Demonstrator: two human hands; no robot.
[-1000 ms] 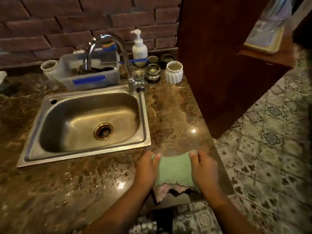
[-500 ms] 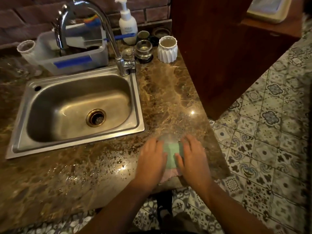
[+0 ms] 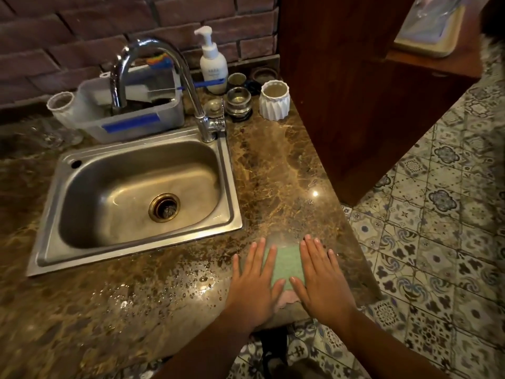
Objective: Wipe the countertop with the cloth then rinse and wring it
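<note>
Marble countertop bears the cloth, flattened beneath both open palms.

Both hands lie flat, fingers spread, on a green cloth at the near edge of the brown marble countertop: left hand on its left side, right hand on its right. A pink edge shows at the cloth's near end. Water drops bead to the left. The steel sink sits far left, with the faucet behind it.
</note>
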